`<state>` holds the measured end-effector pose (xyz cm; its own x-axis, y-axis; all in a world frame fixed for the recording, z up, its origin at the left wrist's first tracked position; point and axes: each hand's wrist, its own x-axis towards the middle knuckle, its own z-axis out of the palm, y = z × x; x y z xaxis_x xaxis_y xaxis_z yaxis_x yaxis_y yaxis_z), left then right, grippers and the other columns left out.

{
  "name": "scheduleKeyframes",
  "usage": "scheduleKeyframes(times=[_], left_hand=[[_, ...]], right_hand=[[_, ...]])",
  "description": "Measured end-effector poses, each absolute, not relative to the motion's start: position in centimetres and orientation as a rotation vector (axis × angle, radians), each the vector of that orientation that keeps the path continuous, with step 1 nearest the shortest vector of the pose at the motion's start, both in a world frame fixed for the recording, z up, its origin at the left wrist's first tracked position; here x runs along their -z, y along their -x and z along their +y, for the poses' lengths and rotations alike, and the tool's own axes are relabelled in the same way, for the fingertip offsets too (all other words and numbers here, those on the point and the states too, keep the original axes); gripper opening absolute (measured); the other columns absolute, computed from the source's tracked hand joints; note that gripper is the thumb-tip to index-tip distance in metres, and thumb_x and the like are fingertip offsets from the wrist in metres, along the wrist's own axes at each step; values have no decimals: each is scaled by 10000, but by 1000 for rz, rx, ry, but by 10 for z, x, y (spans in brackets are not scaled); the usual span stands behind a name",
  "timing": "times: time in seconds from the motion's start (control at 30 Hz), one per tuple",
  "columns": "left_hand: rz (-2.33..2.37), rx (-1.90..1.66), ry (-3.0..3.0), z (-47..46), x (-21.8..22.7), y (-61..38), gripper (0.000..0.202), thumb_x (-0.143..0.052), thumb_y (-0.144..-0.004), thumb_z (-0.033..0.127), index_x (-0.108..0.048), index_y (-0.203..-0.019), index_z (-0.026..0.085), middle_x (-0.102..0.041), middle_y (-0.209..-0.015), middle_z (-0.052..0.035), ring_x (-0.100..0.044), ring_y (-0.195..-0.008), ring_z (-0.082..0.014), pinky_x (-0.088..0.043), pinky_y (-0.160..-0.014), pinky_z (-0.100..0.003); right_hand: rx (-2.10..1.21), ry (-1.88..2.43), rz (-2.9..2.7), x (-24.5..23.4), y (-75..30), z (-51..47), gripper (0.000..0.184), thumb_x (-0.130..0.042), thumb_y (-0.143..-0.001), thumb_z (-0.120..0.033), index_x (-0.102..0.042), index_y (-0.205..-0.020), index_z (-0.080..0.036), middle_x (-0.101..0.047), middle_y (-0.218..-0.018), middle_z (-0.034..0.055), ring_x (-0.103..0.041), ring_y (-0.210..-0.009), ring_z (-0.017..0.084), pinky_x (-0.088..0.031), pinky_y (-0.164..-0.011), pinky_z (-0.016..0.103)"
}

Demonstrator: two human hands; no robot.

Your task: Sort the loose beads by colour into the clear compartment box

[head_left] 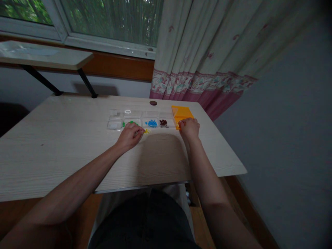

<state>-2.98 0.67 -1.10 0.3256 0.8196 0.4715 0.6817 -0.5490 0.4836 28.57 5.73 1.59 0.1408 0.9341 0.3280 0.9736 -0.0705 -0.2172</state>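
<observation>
A clear plastic compartment box (135,114) lies on the pale wooden table (64,138); its cells hold green beads (131,122), blue beads (151,123) and dark brown beads (163,122). My left hand (130,135) rests on the table in front of the green cell, its fingers curled together next to a few small yellow beads (146,131). My right hand (190,127) is closed on the near edge of an orange plastic piece (182,113) at the right end of the box.
A round cable hole (153,103) sits near the table's far edge. A second small table (38,55) stands at the back left under the window. A floral curtain (202,52) hangs behind on the right. The table's right edge is near a grey wall.
</observation>
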Motion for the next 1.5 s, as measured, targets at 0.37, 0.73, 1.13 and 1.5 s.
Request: scheduleKeyframes(times=[0.37,0.73,1.13,1.5], left_hand=[[1523,-848,-2512,6,10,34,236,-598,-871,269,-714,-1069,210,-641,-965,-91,-539,-989,-265,-436,-897,-429],[1489,-767,-2549,4,10,34,227,-633,-874,300,-709,-1055,186,-633,-996,-101,-531,-1012,-274,-442,-910,-430],[1472,-771,-2554,4,12,35,201,-630,-884,319,-701,-1030,201,-624,-982,-89,-529,-1006,-266,-428,-928,-426],[1495,-729,-2540,4,9,34,184,-635,-883,315,-712,-991,187,-632,-982,-103,-530,-1004,-277,-438,-906,-425]], right_hand=[[-474,1323,-2333,-34,-252,42,138,-656,-855,-247,-783,-897,-211,-744,-888,42,-638,-810,163,-475,-763,277],[-562,1160,-2645,-33,-229,24,144,-690,-798,-131,-784,-874,-209,-727,-895,41,-640,-884,172,-470,-844,289],[-371,1124,-2618,-9,-216,35,141,-632,-834,-103,-751,-869,-169,-700,-896,78,-605,-912,194,-444,-884,326],[-117,1241,-2209,-5,-223,39,155,-542,-939,-269,-673,-917,-188,-657,-981,91,-549,-978,225,-405,-906,354]])
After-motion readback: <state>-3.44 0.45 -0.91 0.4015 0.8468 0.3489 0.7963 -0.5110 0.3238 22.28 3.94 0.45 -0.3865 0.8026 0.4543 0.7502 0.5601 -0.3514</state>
